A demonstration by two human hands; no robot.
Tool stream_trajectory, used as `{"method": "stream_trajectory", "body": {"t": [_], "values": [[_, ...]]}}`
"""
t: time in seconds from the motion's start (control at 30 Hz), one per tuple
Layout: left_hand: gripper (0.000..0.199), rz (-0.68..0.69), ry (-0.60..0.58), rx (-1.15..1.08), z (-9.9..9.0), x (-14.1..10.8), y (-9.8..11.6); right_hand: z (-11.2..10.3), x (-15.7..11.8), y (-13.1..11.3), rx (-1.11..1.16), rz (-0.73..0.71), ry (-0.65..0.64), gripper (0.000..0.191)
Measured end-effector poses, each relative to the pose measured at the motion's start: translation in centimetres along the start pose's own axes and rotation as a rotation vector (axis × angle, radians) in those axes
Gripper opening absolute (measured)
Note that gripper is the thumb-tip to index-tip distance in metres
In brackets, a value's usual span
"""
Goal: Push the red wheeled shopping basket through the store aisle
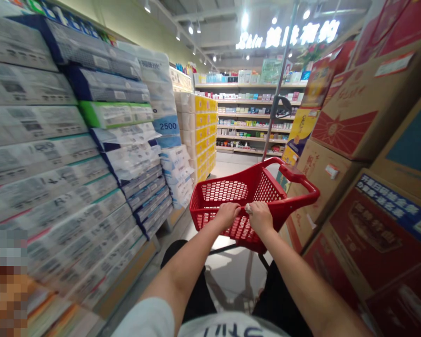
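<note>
A red shopping cart point(266, 206) stands sideways in front of me, its handle loop at the right and its basket showing nothing inside. My left hand point(228, 214) is closed over the near rim of the basket. Just to its right, my right hand point(260, 216) is closed around the same rim, with a small pale, crumpled thing point(248, 208) at its fingers that I cannot make out. The two hands are close together but apart.
Tall stacks of packaged paper point(49, 159) line the left side, with yellow-and-white packs point(205, 135) farther on. Stacked cardboard boxes point(347, 112) rise close on the right. A metal pole point(275, 100) stands beyond the cart, before shelves of small goods point(245, 112).
</note>
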State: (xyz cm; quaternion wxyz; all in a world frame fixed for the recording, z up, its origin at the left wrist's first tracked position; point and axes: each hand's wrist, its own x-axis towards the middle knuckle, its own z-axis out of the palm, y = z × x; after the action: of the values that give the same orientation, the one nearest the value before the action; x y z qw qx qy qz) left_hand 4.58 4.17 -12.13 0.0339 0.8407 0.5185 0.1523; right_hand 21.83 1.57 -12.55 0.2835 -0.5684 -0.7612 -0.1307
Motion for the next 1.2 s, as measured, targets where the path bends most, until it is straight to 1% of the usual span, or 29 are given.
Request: {"method": "stream_trajectory", "body": {"t": [0.1, 0.17, 0.23, 0.3, 0.37, 0.43, 0.5, 0.57, 0.67, 0.77, 0.9, 0.97, 1.03, 1.1, 1.13, 1.2], "values": [[0.047, -0.021, -0.017, -0.005, 0.9, 0.9, 1.4, 0.2, 0.0, -0.3, -0.011, -0.037, -0.037, 0.017], [0.047, -0.061, -0.022, 0.028, 1.3, 1.4, 1.5, -0.5, 0.3, 0.7, -0.036, -0.103, -0.094, 0.017], [0.046, -0.088, -0.031, 0.042, 1.5, 1.7, 1.4, -1.7, 0.7, 2.3, -0.082, -0.176, -0.135, 0.017], [0.047, -0.104, -0.055, 0.043, 1.4, 2.2, 1.3, -2.8, 1.0, 4.4, -0.143, -0.185, -0.108, 0.018], [0.048, -0.129, -0.094, 0.042, 1.2, 2.7, 1.1, -3.4, 1.0, 6.3, -0.175, -0.195, -0.052, 0.020], [0.047, -0.174, -0.126, 0.034, 0.9, 3.3, 0.9, -3.4, 0.9, 7.7, -0.177, -0.206, -0.004, 0.019], [0.044, -0.221, -0.154, 0.017, 0.9, 3.7, 0.6, -2.7, 0.6, 8.4, -0.165, -0.202, 0.040, 0.022], [0.041, -0.241, -0.141, 0.001, 1.1, 3.9, 0.1, -1.7, 0.4, 8.5, -0.153, -0.183, 0.079, 0.022], [0.041, -0.210, -0.095, -0.025, 1.8, 3.8, -0.5, -0.3, 0.3, 8.4, -0.145, -0.141, 0.118, 0.017], [0.043, -0.207, -0.113, -0.047, 2.3, 3.6, -0.9, 0.4, 0.4, 8.8, -0.117, -0.160, 0.144, 0.018], [0.045, -0.222, -0.162, -0.100, 1.6, 3.6, -1.2, 0.8, 0.9, 9.8, -0.080, -0.209, 0.119, 0.015], [0.044, -0.261, -0.160, -0.115, 0.9, 3.5, -1.4, 1.0, 1.3, 9.9, -0.062, -0.253, 0.077, 0.019], [0.043, -0.330, -0.139, -0.114, 0.3, 3.4, -1.6, 1.3, 1.8, 9.6, -0.043, -0.309, 0.037, 0.029], [0.042, -0.408, -0.109, -0.101, 0.1, 3.2, -1.8, 1.7, 2.3, 8.7, -0.046, -0.329, 0.033, 0.038], [0.040, -0.424, -0.089, -0.086, 0.1, 3.0, -2.0, 1.8, 2.5, 8.1, -0.053, -0.328, 0.038, 0.040], [0.035, -0.420, -0.046, -0.030, 0.4, 2.6, -2.4, 1.8, 2.8, 6.4, -0.072, -0.309, 0.051, 0.038]]}}
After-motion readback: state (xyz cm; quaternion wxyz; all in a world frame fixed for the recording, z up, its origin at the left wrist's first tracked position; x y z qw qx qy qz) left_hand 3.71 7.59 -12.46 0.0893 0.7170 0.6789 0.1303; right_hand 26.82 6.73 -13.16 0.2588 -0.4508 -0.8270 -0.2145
